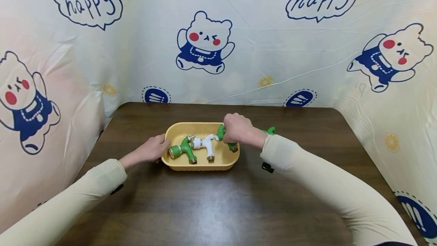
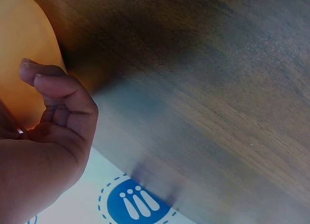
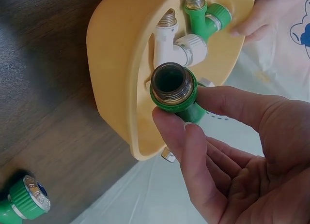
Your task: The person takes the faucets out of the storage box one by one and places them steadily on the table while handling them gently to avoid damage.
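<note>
At the middle of the table sits a yellow plastic basin (image 1: pixel 199 167). My left hand (image 1: pixel 156 149) grips its left end, fingers curled at the wall in the left wrist view. Over the basin's right end, my right hand (image 1: pixel 239 129) pinches a green tap (image 3: pixel 193 112) between thumb and fingers. That tap's threaded metal end faces the camera in the right wrist view. Inside the basin lie another green tap (image 1: pixel 186 149), on the left, and a white tap (image 1: pixel 207 145) beside it. The right hand hides part of the held tap in the head view.
A further green tap (image 3: pixel 28 200) lies on the brown wooden table (image 1: pixel 205 208), right of the basin, partly behind the right wrist in the head view. A printed cloth (image 1: pixel 259 56) with bears hangs around the table's back and sides.
</note>
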Motion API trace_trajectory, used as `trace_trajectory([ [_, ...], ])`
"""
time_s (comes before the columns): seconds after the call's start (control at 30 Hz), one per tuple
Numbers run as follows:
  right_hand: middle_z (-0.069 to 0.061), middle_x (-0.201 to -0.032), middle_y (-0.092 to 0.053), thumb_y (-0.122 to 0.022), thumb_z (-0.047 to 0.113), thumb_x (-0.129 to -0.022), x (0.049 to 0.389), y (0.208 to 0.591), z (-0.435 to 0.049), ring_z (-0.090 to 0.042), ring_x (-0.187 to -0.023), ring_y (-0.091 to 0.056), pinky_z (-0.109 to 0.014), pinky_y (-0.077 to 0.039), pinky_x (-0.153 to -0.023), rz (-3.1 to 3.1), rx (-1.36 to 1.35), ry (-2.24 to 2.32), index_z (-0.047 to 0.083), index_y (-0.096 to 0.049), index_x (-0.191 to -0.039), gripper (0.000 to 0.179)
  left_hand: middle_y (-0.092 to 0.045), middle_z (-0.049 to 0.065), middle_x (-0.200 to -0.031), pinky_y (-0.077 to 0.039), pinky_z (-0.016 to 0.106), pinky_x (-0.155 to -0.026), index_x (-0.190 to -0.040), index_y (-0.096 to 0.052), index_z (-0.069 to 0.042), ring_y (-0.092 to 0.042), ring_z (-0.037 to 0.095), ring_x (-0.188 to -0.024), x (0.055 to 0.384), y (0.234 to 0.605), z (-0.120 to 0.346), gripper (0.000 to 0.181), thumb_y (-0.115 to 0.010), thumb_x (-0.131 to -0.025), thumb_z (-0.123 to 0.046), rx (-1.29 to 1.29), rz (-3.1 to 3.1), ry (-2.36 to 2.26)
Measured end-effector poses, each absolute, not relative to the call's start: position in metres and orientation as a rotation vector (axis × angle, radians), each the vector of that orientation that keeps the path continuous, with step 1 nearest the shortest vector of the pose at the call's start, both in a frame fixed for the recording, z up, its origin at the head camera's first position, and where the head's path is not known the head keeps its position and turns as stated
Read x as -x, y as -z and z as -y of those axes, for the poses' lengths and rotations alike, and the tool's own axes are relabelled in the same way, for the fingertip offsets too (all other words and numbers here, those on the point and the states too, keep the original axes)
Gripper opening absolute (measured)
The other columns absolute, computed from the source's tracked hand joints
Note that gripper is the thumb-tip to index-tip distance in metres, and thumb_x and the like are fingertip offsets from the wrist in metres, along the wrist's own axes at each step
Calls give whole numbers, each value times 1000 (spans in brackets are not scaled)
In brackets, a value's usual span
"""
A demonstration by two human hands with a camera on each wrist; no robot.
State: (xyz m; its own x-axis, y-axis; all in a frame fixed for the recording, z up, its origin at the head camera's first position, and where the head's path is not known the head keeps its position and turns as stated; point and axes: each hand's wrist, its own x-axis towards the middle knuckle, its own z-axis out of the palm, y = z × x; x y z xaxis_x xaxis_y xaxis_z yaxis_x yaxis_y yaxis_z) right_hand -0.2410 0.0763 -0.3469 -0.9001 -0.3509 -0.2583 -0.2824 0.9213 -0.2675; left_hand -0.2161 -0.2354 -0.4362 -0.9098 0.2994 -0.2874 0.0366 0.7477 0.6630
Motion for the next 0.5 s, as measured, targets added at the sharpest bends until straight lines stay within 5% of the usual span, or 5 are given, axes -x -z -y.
trace_trajectory([
  [0.5, 3, -54, -36, -79, 9, -82, 240, 347, -84, -13, -49, -39, -27, -35, -44, -2784, 482, 311, 15, -48, -59, 39, -61, 10, -70, -49, 31, -47, -128, -51, 10, -57, 18, -50, 216, 436, 234, 37, -36, -109, -19, -251, -2588, -947],
])
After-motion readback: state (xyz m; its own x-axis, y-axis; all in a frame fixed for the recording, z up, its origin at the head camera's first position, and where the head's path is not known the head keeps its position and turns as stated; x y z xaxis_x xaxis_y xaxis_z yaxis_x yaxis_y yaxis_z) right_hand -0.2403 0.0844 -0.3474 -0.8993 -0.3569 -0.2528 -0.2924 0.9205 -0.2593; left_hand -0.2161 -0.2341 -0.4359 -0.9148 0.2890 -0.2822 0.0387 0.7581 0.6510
